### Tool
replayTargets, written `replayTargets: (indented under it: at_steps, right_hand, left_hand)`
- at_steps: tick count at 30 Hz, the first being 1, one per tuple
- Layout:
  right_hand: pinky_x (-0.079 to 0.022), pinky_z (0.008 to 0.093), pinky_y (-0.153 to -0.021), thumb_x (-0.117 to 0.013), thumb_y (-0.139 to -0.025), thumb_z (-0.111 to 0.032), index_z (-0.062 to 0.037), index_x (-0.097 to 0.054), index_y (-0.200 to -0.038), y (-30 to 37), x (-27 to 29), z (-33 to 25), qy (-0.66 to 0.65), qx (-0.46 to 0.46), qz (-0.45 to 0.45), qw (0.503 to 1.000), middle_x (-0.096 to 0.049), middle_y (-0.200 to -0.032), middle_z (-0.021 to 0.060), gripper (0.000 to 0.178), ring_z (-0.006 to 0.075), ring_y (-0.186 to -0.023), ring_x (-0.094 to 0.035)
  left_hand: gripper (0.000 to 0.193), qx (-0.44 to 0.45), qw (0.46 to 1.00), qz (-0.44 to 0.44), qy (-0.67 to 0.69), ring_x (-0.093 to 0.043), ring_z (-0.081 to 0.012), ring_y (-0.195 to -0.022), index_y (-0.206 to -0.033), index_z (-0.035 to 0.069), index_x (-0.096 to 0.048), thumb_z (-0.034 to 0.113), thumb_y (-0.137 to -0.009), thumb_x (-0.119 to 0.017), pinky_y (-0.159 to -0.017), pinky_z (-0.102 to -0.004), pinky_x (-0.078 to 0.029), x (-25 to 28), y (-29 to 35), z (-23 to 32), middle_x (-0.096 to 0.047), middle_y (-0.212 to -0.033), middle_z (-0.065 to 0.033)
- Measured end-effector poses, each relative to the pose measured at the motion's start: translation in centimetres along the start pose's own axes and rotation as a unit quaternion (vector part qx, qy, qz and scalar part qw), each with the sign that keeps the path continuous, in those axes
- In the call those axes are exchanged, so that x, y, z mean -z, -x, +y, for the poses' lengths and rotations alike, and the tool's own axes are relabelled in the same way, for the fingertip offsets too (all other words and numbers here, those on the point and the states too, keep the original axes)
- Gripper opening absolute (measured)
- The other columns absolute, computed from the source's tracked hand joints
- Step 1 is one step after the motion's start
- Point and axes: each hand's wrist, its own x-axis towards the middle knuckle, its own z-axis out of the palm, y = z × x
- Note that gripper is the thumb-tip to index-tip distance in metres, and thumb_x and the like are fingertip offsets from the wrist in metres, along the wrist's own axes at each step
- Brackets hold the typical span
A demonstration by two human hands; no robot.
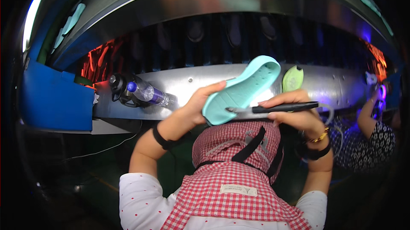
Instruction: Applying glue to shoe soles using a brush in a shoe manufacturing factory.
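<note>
My left hand (202,103) grips a turquoise foam shoe sole (241,89) by its edge, fingers and thumb closed on it. The sole is tilted above the metal worktop (183,80), its rounded end up and to the right. Between the fingers and thumb of my right hand (297,109) lies a black-handled tool (285,107) with a narrow metal tip. That tip touches or hovers just over the sole's lower end; I cannot tell which. Just beyond my right hand lies a light green sole-like piece (293,78) on the worktop.
On the left of the worktop are a dark bottle (117,85) and a see-through plastic bottle with a blue cap (147,92). Dark shoe shapes (234,31) line the machine behind. A blue panel (55,95) stands left; another person's arm (366,117) reaches in at right.
</note>
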Motion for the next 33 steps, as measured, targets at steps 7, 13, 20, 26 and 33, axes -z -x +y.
replayTargets:
  at_steps: [7,13,20,26,33]
  right_hand:
    - [-0.038,0.0161,-0.042,-0.057,-0.077,-0.002,0.0019,-0.062,-0.092,-1.0,1.1,4.2,-0.044,0.01,0.419,0.907,-0.06,-0.074,0.0055,0.016,0.0044,-0.047,-0.047]
    - [-0.037,0.0179,-0.038,-0.06,-0.073,0.0,0.0078,-0.059,-0.09,1.1,-2.4,3.3,-0.161,0.113,0.172,0.965,-0.061,-0.081,0.0171,0.018,0.0094,-0.042,-0.05]
    - [-0.039,0.0155,-0.042,-0.058,-0.074,0.0,0.0059,-0.056,-0.092,1.2,-0.2,6.5,-0.285,0.063,0.292,0.911,-0.059,-0.096,0.0234,0.019,0.0076,-0.044,-0.046]
    - [-0.04,0.0166,-0.044,-0.057,-0.076,-0.002,0.005,-0.056,-0.093,1.6,-0.5,7.3,-0.254,0.03,0.317,0.913,-0.06,-0.095,0.0199,0.019,0.0082,-0.048,-0.049]
    - [-0.048,0.0227,-0.063,-0.061,-0.074,0.0,0.0057,-0.059,-0.094,2.3,-2.2,9.6,-0.249,-0.028,0.314,0.916,-0.062,-0.088,0.013,0.021,0.0144,-0.07,-0.06]
  left_hand:
    - [0.042,-0.039,0.989,-0.023,0.141,-0.057,-0.028,-0.097,-0.119,-0.002,-0.041,0.025,-0.086,-0.044,-0.08,-0.0428,-0.049,1.5,-1.7,-2.9,-0.052,-0.112,-0.0185]
    - [0.049,-0.185,0.981,-0.032,0.042,-0.057,-0.0277,-0.093,-0.124,0.0,-0.037,0.029,-0.086,-0.044,-0.08,-0.0411,-0.048,1.8,2.0,-0.3,-0.052,-0.111,-0.0186]
    - [0.058,-0.457,0.88,-0.118,-0.047,-0.041,-0.0427,-0.111,-0.126,-0.004,-0.031,0.04,-0.088,-0.023,-0.09,-0.0588,-0.032,-0.8,8.8,16.2,-0.039,-0.124,-0.0247]
    - [0.071,-0.616,0.73,0.181,0.235,-0.023,-0.0289,-0.127,-0.133,0.001,-0.016,0.044,-0.082,-0.04,-0.102,-0.0441,-0.021,1.3,6.3,29.8,-0.021,-0.137,-0.0179]
    - [0.06,-0.412,0.396,0.329,-0.752,-0.04,-0.034,-0.115,-0.118,0.0,-0.044,0.042,-0.077,-0.056,-0.096,-0.038,-0.032,-2.0,-2.8,26.9,-0.041,-0.123,-0.0213]
